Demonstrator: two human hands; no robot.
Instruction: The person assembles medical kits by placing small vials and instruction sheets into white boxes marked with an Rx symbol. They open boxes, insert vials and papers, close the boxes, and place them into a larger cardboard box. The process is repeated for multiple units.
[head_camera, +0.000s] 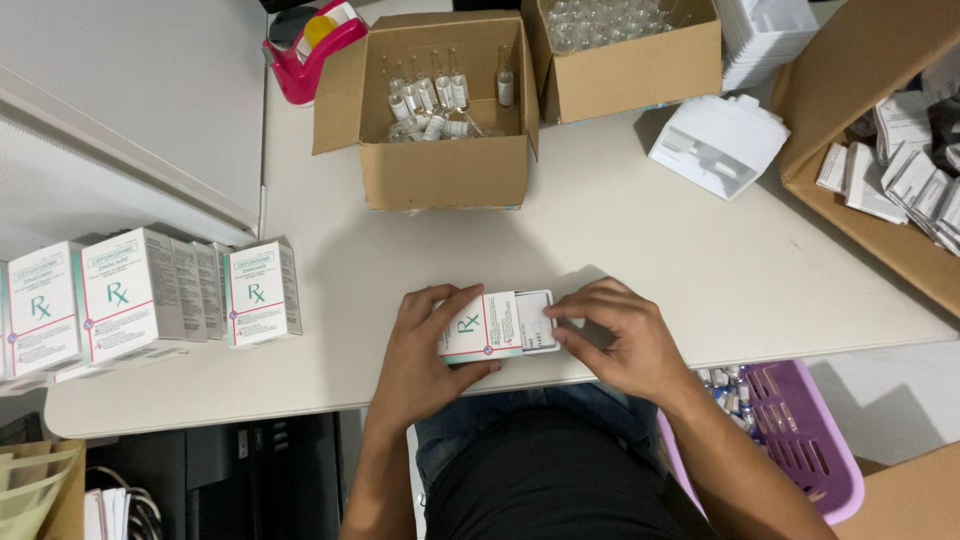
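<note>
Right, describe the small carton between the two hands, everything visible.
The small carton is a white cardboard box with teal and red trim, lying flat near the front edge of the white table. Its right end is open, and a white insert sticks out of it. The left hand grips the carton's body, thumb beneath and fingers over the top edge; the right hand has its fingertips on the insert.

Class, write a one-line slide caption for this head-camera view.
Left hand holds a small white carton on the table while the right hand presses its end flap.
</note>
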